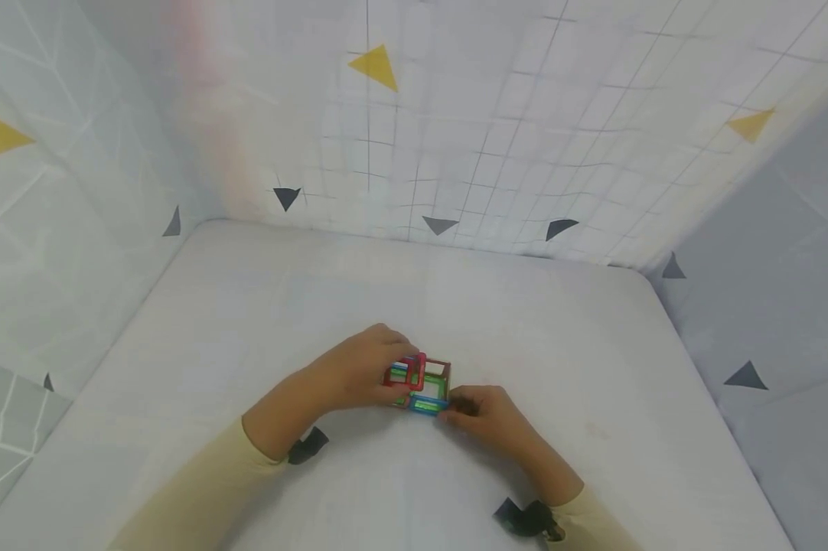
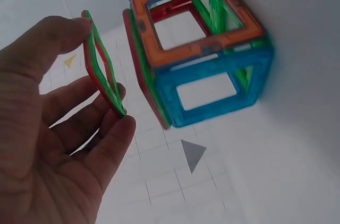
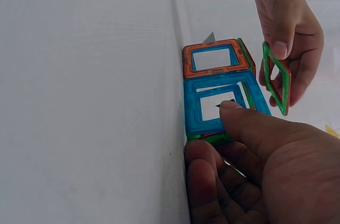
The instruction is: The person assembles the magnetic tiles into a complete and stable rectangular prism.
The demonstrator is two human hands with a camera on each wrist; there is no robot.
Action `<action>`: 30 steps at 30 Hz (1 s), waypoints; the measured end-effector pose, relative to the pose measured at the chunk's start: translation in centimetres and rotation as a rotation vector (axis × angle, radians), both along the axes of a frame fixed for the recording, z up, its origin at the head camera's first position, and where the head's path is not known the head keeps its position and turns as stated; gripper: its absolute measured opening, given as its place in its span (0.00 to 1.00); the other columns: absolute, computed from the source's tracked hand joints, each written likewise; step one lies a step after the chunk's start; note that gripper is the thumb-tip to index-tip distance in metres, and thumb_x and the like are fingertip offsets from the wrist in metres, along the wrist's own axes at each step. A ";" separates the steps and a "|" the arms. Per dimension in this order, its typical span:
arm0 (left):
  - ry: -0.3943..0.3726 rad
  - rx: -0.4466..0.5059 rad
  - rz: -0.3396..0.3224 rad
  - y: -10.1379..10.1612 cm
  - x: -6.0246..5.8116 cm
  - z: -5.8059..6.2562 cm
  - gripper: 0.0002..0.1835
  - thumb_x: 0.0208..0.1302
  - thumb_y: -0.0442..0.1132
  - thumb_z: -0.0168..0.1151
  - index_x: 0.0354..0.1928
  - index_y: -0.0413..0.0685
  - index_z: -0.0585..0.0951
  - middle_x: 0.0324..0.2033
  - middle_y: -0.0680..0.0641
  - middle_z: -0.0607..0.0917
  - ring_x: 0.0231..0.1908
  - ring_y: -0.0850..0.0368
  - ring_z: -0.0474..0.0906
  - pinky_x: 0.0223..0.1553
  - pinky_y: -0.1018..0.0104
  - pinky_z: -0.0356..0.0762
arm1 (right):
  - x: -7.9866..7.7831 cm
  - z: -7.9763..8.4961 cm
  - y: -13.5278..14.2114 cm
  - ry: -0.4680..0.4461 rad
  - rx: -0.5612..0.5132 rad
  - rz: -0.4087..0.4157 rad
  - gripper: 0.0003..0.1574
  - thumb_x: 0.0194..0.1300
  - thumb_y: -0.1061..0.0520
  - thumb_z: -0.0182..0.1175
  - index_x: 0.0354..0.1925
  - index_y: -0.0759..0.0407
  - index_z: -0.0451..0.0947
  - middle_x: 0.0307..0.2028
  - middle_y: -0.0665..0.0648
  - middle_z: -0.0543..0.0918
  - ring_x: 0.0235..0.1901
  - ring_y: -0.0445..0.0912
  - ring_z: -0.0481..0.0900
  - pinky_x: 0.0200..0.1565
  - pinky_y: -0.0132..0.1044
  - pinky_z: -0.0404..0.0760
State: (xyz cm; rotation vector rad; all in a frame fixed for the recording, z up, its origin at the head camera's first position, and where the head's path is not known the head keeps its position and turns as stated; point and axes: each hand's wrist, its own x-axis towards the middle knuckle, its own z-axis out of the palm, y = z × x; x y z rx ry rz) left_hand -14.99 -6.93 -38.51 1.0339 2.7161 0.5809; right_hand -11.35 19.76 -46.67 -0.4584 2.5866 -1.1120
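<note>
My left hand [image 1: 362,369] pinches a square magnetic tile [image 3: 287,91] with red and green edges between thumb and fingertips. That tile is tilted on edge and, in the left wrist view, stands a small gap away from a box-like build of magnetic tiles [image 2: 207,48]. Orange, blue, green and red open-centred frames make up this build, joined edge to edge. At the other end of the build my right hand [image 3: 287,152] grips it, its thumb over a blue tile [image 3: 204,127] and its fingers curled at the end. Part of the build is hidden behind the left hand in the head view.
The build rests on a pale surface [image 1: 304,291] with rounded far corners. Light walls [image 1: 483,99] with grid lines and yellow and dark triangles rise behind it and at both sides. Dark wrist straps [image 1: 527,517] show at the sleeves.
</note>
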 end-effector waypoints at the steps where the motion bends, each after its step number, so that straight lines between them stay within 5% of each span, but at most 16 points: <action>1: -0.005 0.005 -0.007 0.2 0.0 0.0 0.31 0.59 0.53 0.71 0.63 0.53 0.78 0.57 0.54 0.81 0.58 0.58 0.71 0.57 0.65 0.78 | 0.0 0.0 0.0 0.003 0.001 0.003 0.17 0.62 0.45 0.69 0.46 0.51 0.85 0.33 0.41 0.85 0.33 0.39 0.81 0.39 0.31 0.82; 11: -0.034 0.000 -0.024 2.1 0.1 -0.3 0.35 0.61 0.53 0.69 0.69 0.53 0.72 0.60 0.54 0.80 0.60 0.58 0.70 0.58 0.65 0.77 | 0.2 0.2 0.0 -0.004 -0.008 0.011 0.17 0.62 0.47 0.69 0.47 0.52 0.85 0.34 0.41 0.86 0.33 0.39 0.81 0.40 0.30 0.83; 30: 0.009 0.009 -0.079 3.5 -0.3 -1.1 0.31 0.62 0.51 0.70 0.65 0.52 0.75 0.56 0.53 0.83 0.56 0.58 0.72 0.56 0.67 0.77 | 0.1 0.3 0.1 0.031 -0.040 0.026 0.14 0.62 0.52 0.69 0.47 0.52 0.86 0.34 0.42 0.86 0.33 0.37 0.82 0.40 0.30 0.83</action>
